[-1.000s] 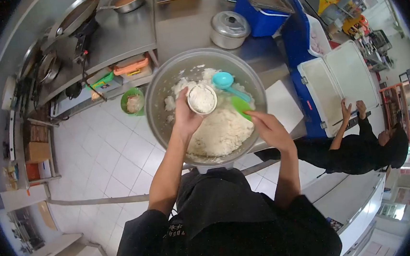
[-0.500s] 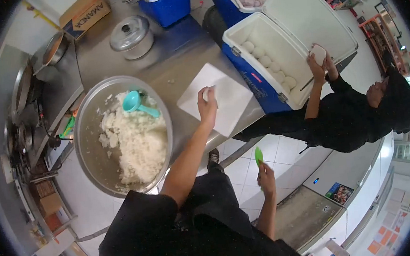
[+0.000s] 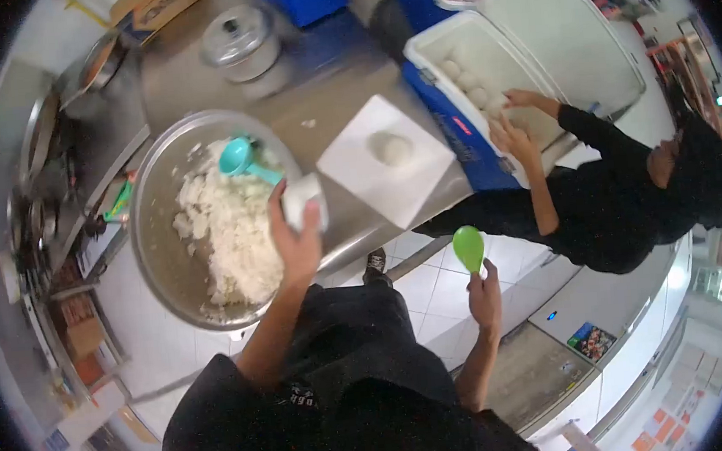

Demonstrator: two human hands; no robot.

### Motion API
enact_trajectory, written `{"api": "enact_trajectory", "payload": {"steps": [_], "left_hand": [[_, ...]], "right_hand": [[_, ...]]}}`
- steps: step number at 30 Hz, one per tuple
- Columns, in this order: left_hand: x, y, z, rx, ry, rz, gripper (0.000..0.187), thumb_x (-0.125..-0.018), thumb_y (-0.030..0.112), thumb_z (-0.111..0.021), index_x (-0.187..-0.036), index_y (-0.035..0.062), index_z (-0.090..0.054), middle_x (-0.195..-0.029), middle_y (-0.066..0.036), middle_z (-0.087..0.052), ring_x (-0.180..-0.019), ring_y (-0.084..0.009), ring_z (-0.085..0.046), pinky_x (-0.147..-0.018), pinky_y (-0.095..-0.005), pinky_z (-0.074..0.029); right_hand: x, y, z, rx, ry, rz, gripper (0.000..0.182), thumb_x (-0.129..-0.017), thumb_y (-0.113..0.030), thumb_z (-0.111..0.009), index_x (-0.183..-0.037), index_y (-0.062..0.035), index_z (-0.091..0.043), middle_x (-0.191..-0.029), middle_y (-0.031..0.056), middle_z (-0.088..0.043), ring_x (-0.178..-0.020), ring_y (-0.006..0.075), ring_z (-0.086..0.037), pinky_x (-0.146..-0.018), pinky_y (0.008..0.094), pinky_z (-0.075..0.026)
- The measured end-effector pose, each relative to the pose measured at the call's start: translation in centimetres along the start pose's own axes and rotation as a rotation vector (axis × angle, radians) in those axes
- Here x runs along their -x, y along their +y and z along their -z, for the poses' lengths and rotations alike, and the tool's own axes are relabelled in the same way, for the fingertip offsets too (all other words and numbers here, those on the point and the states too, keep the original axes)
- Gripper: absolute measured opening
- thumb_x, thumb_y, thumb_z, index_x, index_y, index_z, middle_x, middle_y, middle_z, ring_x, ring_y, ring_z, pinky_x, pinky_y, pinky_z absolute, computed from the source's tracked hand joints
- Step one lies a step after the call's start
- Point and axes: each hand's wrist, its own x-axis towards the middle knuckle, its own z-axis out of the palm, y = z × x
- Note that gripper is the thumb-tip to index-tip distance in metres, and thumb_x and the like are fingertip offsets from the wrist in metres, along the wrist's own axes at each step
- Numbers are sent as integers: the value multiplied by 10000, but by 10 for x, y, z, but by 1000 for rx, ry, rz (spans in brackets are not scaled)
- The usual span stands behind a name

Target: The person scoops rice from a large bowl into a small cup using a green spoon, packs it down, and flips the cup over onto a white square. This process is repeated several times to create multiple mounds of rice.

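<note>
My left hand (image 3: 298, 252) is closed around a small white cup (image 3: 302, 198) at the right rim of a large metal bowl (image 3: 152, 242). White rice (image 3: 239, 243) lies in the bowl, and a turquoise scoop (image 3: 237, 157) rests on it. On a white square board (image 3: 355, 154) to the right sits a round white rice ball (image 3: 393, 149). Off the counter's front edge, my right hand (image 3: 485, 299) grips the handle of a green spoon (image 3: 469, 248), its head pointing up.
Beyond the board, an open blue-and-white cooler (image 3: 447, 130) holds several white balls, with a co-worker's hands (image 3: 515, 133) reaching in. A lidded pot (image 3: 241, 44) stands at the back of the steel counter (image 3: 326, 101). Another cooler (image 3: 421, 13) is behind.
My left hand has lifted the white cup off the board and carried it left to the bowl, exposing the rice ball. My right hand's spoon has risen slightly. The co-worker's hands have lowered into the cooler.
</note>
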Motion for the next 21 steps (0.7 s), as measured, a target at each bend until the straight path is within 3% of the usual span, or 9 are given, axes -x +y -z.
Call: {"api": "enact_trajectory", "payload": {"steps": [2, 5, 7, 8, 9, 11, 17, 19, 21], "left_hand": [[11, 12, 86, 56, 45, 219, 463, -940, 301, -592, -1255, -34, -540, -1146, -135, -591, -1074, -199, -541, -949, -325, -425], [42, -14, 201, 485, 246, 399, 447, -993, 390, -476, -1217, 13, -561, -1128, -111, -599, -1032, -168, -557, -927, -315, -429], [60, -28, 255, 610, 506, 456, 448, -998, 400, -460, -1217, 19, -545, -1143, -100, -597, -1052, -175, -560, -938, -323, -431], [69, -34, 278, 733, 690, 528, 449, -1003, 410, -445, -1218, 25, -529, -1159, -88, -594, -1072, -181, -563, -948, -330, -433], [79, -47, 296, 746, 723, 525, 449, -1003, 410, -445, -1218, 25, -529, -1159, -88, -594, -1072, -181, -563, -948, -330, -433], [95, -76, 319, 798, 812, 573, 436, -1002, 412, -450, -1228, 43, -502, -1195, -70, -585, -1120, -185, -556, -972, -348, -428], [89, -61, 347, 1070, 614, 843, 488, -989, 473, -455, -1239, 60, -523, -1164, -60, -597, -1093, -177, -563, -976, -344, -415], [90, -66, 357, 1141, 530, 835, 496, -985, 482, -457, -1229, 57, -533, -1147, -57, -605, -1077, -173, -567, -966, -336, -418], [93, -79, 362, 1162, 414, 835, 477, -991, 466, -450, -1200, 50, -554, -1121, -51, -615, -1062, -159, -566, -947, -320, -421]], "right_hand": [[-3, -77, -11, 167, -115, 124, 327, -972, -182, -473, -1162, 67, -567, -690, 190, -582, -599, 274, -544, -575, 408, -410], [8, -158, -70, 140, -208, 587, 310, -953, -144, -489, -1202, 5, -599, -717, 200, -618, -625, 310, -599, -608, 397, -453], [46, -241, -115, 353, -328, 583, 326, -923, -118, -522, -1234, -70, -608, -789, 216, -661, -741, 363, -675, -645, 446, -495], [52, -256, -154, 335, -358, 758, 333, -915, -118, -525, -1234, -84, -613, -780, 209, -662, -721, 365, -669, -641, 465, -494], [56, -267, -194, 316, -383, 925, 341, -906, -118, -529, -1235, -98, -617, -772, 202, -663, -702, 367, -664, -637, 483, -492], [81, -314, -276, 676, -355, 998, 340, -894, -128, -529, -1212, -61, -629, -767, 210, -660, -699, 371, -659, -644, 493, -506], [26, -355, -515, 1005, -302, 1099, 301, -880, -128, -497, -1113, -1, -638, -903, 219, -685, -809, 408, -661, -691, 482, -526], [46, -352, -526, 1012, -330, 1166, 297, -880, -139, -496, -1101, 12, -627, -899, 232, -680, -811, 415, -659, -690, 492, -523], [102, -335, -504, 843, -370, 1231, 261, -901, -95, -470, -856, 42, -688, -862, 232, -680, -783, 369, -667, -668, 468, -524]]}}
